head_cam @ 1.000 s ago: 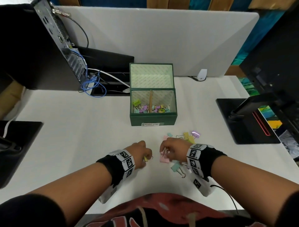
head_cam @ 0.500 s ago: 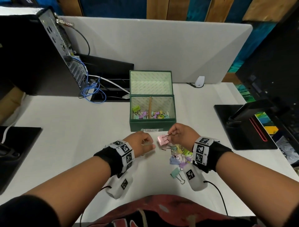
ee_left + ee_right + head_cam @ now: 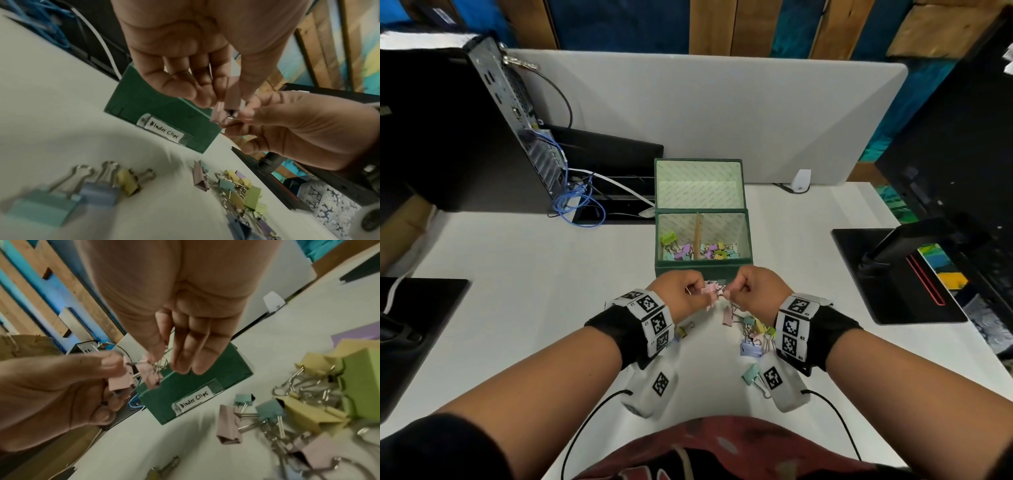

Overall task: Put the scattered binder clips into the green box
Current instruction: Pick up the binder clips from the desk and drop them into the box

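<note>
The white, smooth surface point(image 3: 517, 274) carries the green box point(image 3: 702, 270), a lidded cardboard case whose open compartment already holds pastel clips. Just in front of the box, raised off the surface, the left hand point(image 3: 681, 294) and right hand point(image 3: 756, 291) each grip part of the pink binder clips point(image 3: 710, 291), folded metal with wire handles, fingers curled round them. Half a second ago only the right hand held pink clips. Nearer the person than the box lies the scattered pile point(image 3: 755, 334).
</note>
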The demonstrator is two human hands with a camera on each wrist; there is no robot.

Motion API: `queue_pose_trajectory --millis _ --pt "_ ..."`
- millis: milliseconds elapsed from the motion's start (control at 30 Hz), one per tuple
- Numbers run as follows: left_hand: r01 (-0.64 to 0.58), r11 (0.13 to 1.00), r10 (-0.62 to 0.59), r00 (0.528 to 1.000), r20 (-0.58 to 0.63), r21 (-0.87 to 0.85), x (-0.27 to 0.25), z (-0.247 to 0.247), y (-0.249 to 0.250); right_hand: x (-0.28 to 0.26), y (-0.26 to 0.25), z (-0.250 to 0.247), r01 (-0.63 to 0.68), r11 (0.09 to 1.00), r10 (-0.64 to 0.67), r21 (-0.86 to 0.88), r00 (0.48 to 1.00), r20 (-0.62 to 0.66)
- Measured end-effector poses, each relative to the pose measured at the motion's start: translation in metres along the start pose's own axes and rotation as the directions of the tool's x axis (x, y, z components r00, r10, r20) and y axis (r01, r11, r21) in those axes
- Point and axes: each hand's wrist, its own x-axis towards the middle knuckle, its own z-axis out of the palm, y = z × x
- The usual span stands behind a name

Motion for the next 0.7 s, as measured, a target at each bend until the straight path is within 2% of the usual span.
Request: queue_pose_trajectory --millis 100,167,300,433,500,533,567,633,667,700 --pt "-0.039 0.999 0.039 0.999 -0.016 0.001 0.001 0.0 0.004 0.0 -0.005 0.003 -0.017 1.0 0.018 0.007 0.999 -0.039" --pt "-0.02 0.999 0.019 0.999 -0.029 -0.032 0.002 0.0 0.002 0.001 -0.007 0.005 -0.024 1.0 0.024 0.012 0.999 -0.034" --pt "-0.003 0.992 0.0 1.0 -0.026 -0.126 0.002 -0.001 -0.004 -0.001 -0.009 0.005 -0.011 0.994 0.007 0.107 0.999 0.04" --pt "-0.02 0.993 0.017 1.0 -0.023 -0.113 -0.001 -0.004 -0.003 -0.001 -0.01 0.0 -0.017 0.989 0.001 0.147 0.994 0.111" --pt "-0.004 0.994 0.003 1.0 -0.01 -0.109 -0.001 -0.003 -0.001 0.0 -0.011 0.001 -0.007 0.994 -0.002 0.106 0.996 0.084" --pt "0.019 0.987 -0.019 1.0 0.0 -0.159 0.0 -0.002 0.0 0.0 -0.012 0.002 0.019 0.999 -0.021 0.042 0.998 0.051" --pt "0.067 0.962 -0.064 0.998 0.018 -0.264 0.0 -0.002 0.002 0.0 -0.012 0.004 0.049 0.998 -0.048 -0.037 0.999 0.026" --pt "0.201 0.819 -0.185 0.979 0.084 -0.538 0.003 0.0 0.006 -0.001 -0.014 0.006 0.094 0.986 -0.094 -0.138 0.996 0.006" --pt "0.255 0.729 -0.225 0.966 0.129 -0.635 0.004 -0.002 0.01 -0.002 -0.015 0.006 0.104 0.985 -0.106 -0.141 0.994 -0.004" --pt "0.293 0.682 -0.246 0.955 0.166 -0.67 0.005 -0.004 0.014 -0.002 -0.015 0.006 0.108 0.987 -0.111 -0.122 0.994 -0.022"
